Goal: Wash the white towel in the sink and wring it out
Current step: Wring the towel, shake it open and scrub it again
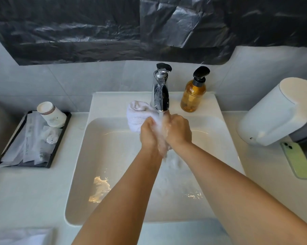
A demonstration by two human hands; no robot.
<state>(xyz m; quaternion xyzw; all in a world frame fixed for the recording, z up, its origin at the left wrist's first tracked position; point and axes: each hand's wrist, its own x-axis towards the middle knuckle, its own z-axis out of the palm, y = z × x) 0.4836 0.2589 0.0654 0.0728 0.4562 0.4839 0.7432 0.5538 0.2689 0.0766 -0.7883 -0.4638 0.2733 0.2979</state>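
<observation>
mostly the fingers are hidden by running water and blur under the faucet [160, 96], yet left hand [150, 132] and right hand [178, 130] both grasp the white towel [137, 114] over the sink [78, 174]. its free end bunches up-left toward the back rim. soap bottle [193, 94] stands just right; cups [51, 114] on a tray [60, 138] left.

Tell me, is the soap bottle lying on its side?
No, the soap bottle stands upright on the sink ledge, right of the tap.
</observation>
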